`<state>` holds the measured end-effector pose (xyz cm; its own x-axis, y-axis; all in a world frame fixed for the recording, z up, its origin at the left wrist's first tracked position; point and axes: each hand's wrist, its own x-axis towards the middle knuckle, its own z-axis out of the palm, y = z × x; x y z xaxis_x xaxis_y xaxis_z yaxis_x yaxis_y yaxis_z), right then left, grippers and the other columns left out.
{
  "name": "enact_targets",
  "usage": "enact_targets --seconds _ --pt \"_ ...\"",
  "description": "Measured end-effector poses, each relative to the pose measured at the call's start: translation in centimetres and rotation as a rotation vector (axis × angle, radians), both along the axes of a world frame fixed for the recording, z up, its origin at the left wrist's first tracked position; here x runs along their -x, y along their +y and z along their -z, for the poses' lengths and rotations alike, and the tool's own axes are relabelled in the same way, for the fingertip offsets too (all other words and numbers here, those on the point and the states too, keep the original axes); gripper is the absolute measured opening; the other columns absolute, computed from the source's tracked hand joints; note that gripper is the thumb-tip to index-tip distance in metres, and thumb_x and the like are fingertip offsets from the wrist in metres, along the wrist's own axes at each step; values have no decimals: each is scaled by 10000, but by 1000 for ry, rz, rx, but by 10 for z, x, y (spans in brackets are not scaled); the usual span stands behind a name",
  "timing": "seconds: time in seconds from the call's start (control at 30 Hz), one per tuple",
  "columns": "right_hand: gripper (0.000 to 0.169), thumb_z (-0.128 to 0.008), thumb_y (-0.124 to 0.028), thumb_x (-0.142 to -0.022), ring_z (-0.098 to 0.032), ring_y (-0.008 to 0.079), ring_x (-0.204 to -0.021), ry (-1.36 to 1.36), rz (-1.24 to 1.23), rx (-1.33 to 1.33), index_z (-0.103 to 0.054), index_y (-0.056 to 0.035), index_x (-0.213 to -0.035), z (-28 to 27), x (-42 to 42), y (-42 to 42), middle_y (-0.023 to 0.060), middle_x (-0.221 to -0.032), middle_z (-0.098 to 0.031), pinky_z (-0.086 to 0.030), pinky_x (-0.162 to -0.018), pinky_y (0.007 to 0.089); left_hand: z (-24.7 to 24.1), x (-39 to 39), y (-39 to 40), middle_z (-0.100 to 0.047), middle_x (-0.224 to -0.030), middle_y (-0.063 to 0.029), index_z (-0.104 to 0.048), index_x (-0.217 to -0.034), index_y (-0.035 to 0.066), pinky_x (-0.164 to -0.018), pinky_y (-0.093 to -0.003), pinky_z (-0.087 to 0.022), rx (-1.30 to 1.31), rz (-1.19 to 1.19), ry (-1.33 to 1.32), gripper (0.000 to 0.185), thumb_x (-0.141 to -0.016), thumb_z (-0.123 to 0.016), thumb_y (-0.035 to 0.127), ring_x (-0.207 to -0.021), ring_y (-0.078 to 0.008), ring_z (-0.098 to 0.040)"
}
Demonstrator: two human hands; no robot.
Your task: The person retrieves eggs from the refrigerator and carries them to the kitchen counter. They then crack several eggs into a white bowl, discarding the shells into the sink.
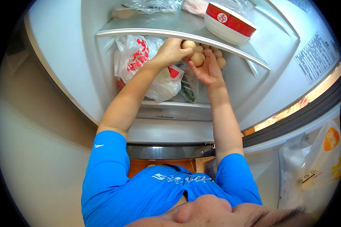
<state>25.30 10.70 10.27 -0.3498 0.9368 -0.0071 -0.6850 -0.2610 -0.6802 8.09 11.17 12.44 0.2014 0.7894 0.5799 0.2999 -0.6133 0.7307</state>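
Beneath a glass refrigerator shelf [159,28] with a white front rim, my left hand [173,52] has its thumb and fingers around a pale brown egg [189,44]. Some of its fingertips are hidden behind that egg and the rim. My right hand [209,71] is turned palm up, its fingers curled around another brown egg [197,59]. Several more eggs [217,54] sit close together just behind and beside my right fingers. What supports them is mostly out of sight.
A white plastic bag [147,68] with red print fills the compartment's left side. Beside it lies a clear bag of green vegetables [189,92]. A red-and-white bowl [230,24] stands on the upper shelf near wrapped food [150,5]. Bags [321,159] sit in the opened door at right.
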Motion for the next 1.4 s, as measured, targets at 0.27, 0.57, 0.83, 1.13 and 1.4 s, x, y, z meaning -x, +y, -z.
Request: enact_targets --seconds 0.27,0.57,0.83,1.13,1.4 --pt "568 -504 -599 -890 -660 268 -761 -23 -298 25 -556 -85 -1128 22 -22 -10 116 -911 -631 -593 -545 329 9 -19 5 -658 -1052 -94 -604 -1152 -24 -872 -295 -488 101 391 39 316 -937 -577 206 -980 -152 -603" --pt "511 -545 -555 -870 -573 154 -628 -16 -217 55 -565 -69 -1028 48 -54 -18 1 -706 -524 -549 -512 271 29 -37 5 -650 -1072 -189 -609 -1138 -4 -833 -328 -489 -90 167 326 277 -938 -541 175 -957 -266 -639" --pt "488 -568 -516 -875 -624 171 -644 -2 13 146 -597 -58 -1039 51 -76 -14 43 -785 -633 -566 -541 274 29 -50 21 -647 -974 -139 -631 -937 41 -777 -431 -493 -580 -214 635 189 -755 -588 74 -922 -324 -618" --pt "553 -530 -555 -892 -661 230 -790 14 -2 100 -559 -57 -1129 48 -82 -7 125 -1016 -638 -589 -587 292 10 -68 33 -662 -915 -196 -620 -875 10 -739 -466 -492 -211 -153 642 221 -780 -545 195 -869 -378 -634" --pt "650 -386 -648 -909 -540 383 -1151 186 15 79 -473 -116 -1272 44 -74 -12 240 -1291 -492 -586 -600 285 -15 -51 21 -665 -895 -153 -620 -987 12 -727 -382 -498 -65 7 504 298 -836 -623 269 -823 -278 -637"
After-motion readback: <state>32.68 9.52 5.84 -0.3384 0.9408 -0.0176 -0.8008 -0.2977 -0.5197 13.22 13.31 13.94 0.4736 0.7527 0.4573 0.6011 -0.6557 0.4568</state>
